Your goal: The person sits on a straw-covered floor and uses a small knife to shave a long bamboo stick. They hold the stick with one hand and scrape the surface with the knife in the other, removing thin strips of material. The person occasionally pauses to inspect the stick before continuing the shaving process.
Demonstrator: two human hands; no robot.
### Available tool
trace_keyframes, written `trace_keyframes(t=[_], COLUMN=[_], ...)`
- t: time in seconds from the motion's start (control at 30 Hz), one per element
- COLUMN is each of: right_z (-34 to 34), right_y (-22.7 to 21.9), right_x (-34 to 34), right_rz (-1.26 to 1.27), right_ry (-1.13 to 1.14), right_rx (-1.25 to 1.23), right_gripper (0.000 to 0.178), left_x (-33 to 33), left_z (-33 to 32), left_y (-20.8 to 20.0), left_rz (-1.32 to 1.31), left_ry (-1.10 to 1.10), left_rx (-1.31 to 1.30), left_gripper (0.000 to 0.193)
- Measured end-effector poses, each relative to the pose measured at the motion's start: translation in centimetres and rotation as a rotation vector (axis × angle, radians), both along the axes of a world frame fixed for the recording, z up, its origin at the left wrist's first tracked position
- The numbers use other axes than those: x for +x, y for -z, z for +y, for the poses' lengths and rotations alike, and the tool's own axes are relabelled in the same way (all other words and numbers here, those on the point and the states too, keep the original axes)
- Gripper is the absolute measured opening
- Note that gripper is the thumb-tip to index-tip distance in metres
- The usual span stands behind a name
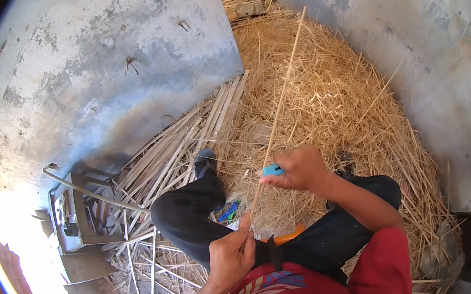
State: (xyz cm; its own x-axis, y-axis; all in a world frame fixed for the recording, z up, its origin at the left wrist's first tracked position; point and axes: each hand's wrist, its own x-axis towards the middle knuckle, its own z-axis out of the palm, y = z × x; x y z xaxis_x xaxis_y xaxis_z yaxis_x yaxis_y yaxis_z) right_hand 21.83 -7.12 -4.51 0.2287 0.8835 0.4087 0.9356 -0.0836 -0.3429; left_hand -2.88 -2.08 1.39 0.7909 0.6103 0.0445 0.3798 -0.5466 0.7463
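A long, thin strip of wood or bamboo (pixel 280 99) runs upright through the middle, from the far straw down toward my chest. My left hand (pixel 232 255) is closed round its lower part, near my lap. Higher up, my right hand (pixel 305 166) grips a small blue tool (pixel 272 170) and presses it against the strip. Only the blue end pokes out of the fist; any blade is hidden, so its kind does not show. The strip's lower end passes beneath my left hand, over my red shirt.
Straw-like shavings (pixel 342 95) lie heaped along the far and right walls. Flat strips (pixel 216 112) are stacked left of centre. A box-like frame (pixel 89 211) stands at the lower left, with a thin rod (pixel 94 193) across it. Something orange (pixel 289 234) lies between my legs.
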Motion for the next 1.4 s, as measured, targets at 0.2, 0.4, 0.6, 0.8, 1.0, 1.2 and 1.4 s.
trace_keyframes(t=[0.2,0.4,0.6,0.8,1.0,1.2,1.4], right_z=[1.4,1.0,0.4,1.1,1.2,1.5,0.6], right_y=[0.6,0.2,-1.2,-0.8,0.9,0.6,-0.4], right_x=[3.8,4.0,3.2,8.1,12.6,14.4,12.9], right_rz=[-0.04,0.054,-0.082,-0.057,0.03,-0.021,0.274], right_ry=[0.121,0.17,0.082,0.259,0.463,0.544,0.588], right_rx=[0.166,-0.018,0.077,0.082,0.092,0.0,-0.119], right_gripper=[0.067,0.068,0.068,0.071,0.076,0.082,0.078], left_x=[0.2,-0.4,-0.3,-0.2,-0.6,-0.7,-1.4], left_z=[0.1,-0.2,-0.1,-0.7,-0.9,-0.9,-1.0], left_y=[-0.4,0.0,-0.4,-1.0,-1.0,-0.1,0.5], left_rz=[-0.015,-0.057,-0.037,-0.02,-0.038,-0.06,-0.071], left_ry=[0.009,-0.002,0.032,0.05,0.112,0.125,0.06], left_rx=[-0.033,-0.098,-0.068,-0.111,-0.079,-0.104,-0.351], left_gripper=[0.038,0.038,0.04,0.036,0.04,0.04,0.035])
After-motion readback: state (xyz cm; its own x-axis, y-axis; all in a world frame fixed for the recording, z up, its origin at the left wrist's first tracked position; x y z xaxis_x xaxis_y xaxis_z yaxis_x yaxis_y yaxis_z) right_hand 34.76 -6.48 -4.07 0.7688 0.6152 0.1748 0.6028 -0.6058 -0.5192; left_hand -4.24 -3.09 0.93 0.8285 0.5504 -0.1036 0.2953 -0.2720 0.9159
